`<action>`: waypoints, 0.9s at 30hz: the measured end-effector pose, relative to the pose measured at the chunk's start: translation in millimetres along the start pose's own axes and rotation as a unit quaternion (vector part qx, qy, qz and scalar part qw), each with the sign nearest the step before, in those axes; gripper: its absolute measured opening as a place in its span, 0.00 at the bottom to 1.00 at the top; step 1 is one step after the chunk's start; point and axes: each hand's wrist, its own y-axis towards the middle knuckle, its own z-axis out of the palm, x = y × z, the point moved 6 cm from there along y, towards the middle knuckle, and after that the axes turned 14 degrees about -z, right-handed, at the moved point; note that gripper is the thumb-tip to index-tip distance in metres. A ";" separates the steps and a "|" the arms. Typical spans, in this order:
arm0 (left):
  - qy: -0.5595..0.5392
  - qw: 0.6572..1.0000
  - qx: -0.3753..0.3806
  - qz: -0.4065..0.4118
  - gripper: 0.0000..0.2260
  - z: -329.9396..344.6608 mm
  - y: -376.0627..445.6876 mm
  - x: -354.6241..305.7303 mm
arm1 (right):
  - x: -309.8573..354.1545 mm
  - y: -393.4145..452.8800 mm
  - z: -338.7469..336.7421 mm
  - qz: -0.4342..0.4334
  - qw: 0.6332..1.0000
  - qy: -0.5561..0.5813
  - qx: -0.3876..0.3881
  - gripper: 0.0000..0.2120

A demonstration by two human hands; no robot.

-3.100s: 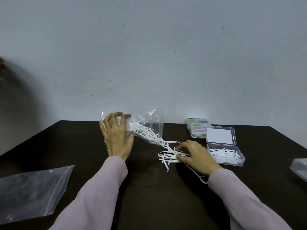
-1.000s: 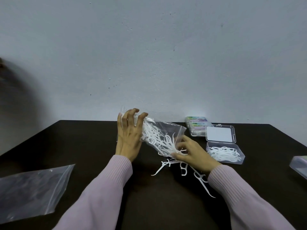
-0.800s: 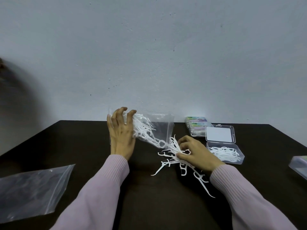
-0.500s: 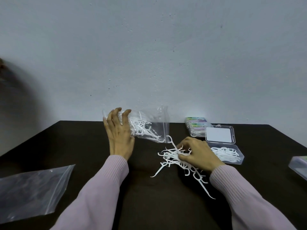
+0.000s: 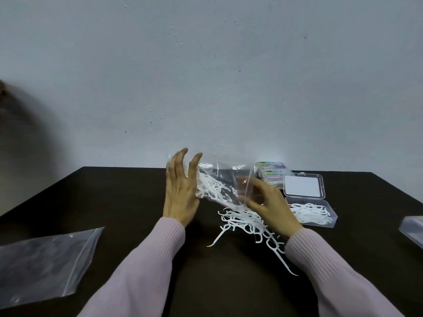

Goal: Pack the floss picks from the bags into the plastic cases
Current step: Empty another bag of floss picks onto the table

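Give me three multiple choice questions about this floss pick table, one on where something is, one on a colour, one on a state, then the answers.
1. Where does the loose pile of floss picks lie?
A in the empty bag
B on the table under the right hand
C on the stacked cases

2. What colour are the sleeves?
A pale pink
B green
C black

3. How is the case beside the right hand?
A shut
B upside down
C open, picks inside

B, picks spread on the dark table. A, both cuffs pink. C, lid raised.
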 end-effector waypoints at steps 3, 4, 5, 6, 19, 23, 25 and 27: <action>-0.029 0.999 -0.014 -0.003 0.50 -4.2 2.3 1.5 | -2.0 -1.7 4.3 0.009 0.997 0.079 0.012 0.29; -0.034 0.999 -0.026 -0.010 0.50 -6.2 3.8 3.4 | -1.7 -2.3 5.1 0.005 0.996 0.092 0.015 0.31; -0.041 0.998 -0.038 -0.024 0.49 -8.6 5.6 6.4 | -1.2 -2.4 5.1 0.000 0.995 0.097 0.015 0.34; -0.049 0.997 -0.043 -0.048 0.49 -11.5 7.4 9.4 | -0.8 -2.3 4.8 -0.005 0.995 0.097 0.014 0.37; -0.069 0.995 0.037 -0.065 0.41 -4.5 7.8 12.9 | 5.1 -0.8 1.9 0.001 0.994 0.106 -0.011 0.27; -0.044 0.999 0.002 -0.022 0.47 -5.2 6.7 6.4 | 8.3 0.1 4.2 -0.001 0.997 0.082 0.006 0.26; -0.043 0.999 0.001 -0.013 0.48 -4.9 5.6 3.8 | 10.2 -0.2 5.3 -0.012 0.998 0.056 0.024 0.29; -0.054 0.998 0.016 -0.012 0.48 -3.7 4.4 1.6 | 8.9 -0.5 7.4 -0.014 0.999 0.035 0.038 0.32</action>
